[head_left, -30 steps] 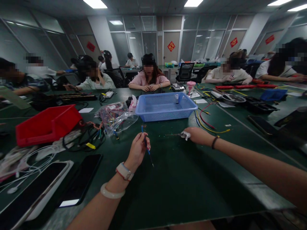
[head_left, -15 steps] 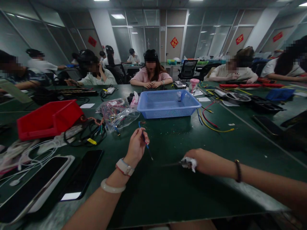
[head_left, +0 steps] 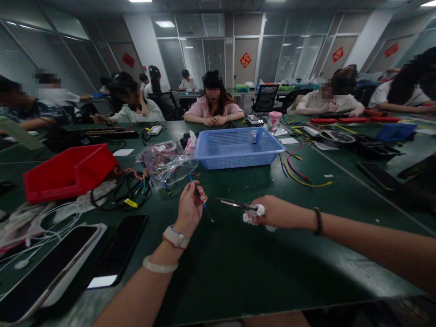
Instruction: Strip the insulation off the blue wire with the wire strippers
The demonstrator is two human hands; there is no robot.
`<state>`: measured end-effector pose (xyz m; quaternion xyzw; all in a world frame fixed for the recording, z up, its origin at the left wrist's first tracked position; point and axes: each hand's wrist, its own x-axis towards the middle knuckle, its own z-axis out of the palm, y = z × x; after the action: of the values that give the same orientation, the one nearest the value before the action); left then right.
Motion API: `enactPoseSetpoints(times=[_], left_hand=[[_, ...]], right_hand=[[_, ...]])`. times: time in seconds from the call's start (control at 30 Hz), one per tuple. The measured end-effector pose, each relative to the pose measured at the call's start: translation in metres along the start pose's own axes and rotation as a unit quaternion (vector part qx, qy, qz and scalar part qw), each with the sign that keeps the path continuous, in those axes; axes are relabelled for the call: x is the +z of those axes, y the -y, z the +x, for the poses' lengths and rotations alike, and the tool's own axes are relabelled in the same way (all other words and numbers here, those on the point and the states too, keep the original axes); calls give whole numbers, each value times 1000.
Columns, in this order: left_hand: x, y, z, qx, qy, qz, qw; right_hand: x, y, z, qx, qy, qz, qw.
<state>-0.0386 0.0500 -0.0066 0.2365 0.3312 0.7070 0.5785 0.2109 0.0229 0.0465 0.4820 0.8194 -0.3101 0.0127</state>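
Note:
My left hand (head_left: 191, 205), closed, pinches a short blue wire (head_left: 208, 213) whose lower end carries a small metal terminal. The wire's other end sticks up past my fingertips. In my closed right hand (head_left: 270, 210) is a pair of wire strippers (head_left: 234, 203), with notched metal jaws pointing left towards the blue wire. Crumpled white tissue (head_left: 252, 215) is wrapped about the handles, which my fingers mostly hide. Tool and wire are apart, both held above the green table (head_left: 238, 268).
Ahead stands a blue mesh basket (head_left: 238, 161), with coloured wires (head_left: 293, 175) to its right. To the left are a clear bag of wires (head_left: 163, 159), a red bin (head_left: 68, 175), a white cable (head_left: 51, 227) and a phone (head_left: 119, 245). A person (head_left: 214, 106) sits opposite.
My right hand has moved left and slightly up with the wire strippers, bringing their jaws nearer the blue wire. My left hand has shifted slightly left, still gripping the wire.

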Motion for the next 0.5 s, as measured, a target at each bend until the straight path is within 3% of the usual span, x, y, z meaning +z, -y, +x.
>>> enactPoseSetpoints(times=[0.1, 0.2, 0.37, 0.5], left_hand=[[-2, -3, 3, 9, -11, -5, 1000], [-3, -5, 5, 16, -16, -5, 1000], [-4, -6, 7, 24, -22, -4, 999], [-4, -2, 5, 18, -21, 3, 1000]], right_hand=[[22, 10, -4, -7, 9, -14, 1000], [23, 6, 15, -5, -32, -54, 998], [-18, -25, 49, 38, -102, -93, 990], [-55, -55, 25, 15, -86, -91, 992]])
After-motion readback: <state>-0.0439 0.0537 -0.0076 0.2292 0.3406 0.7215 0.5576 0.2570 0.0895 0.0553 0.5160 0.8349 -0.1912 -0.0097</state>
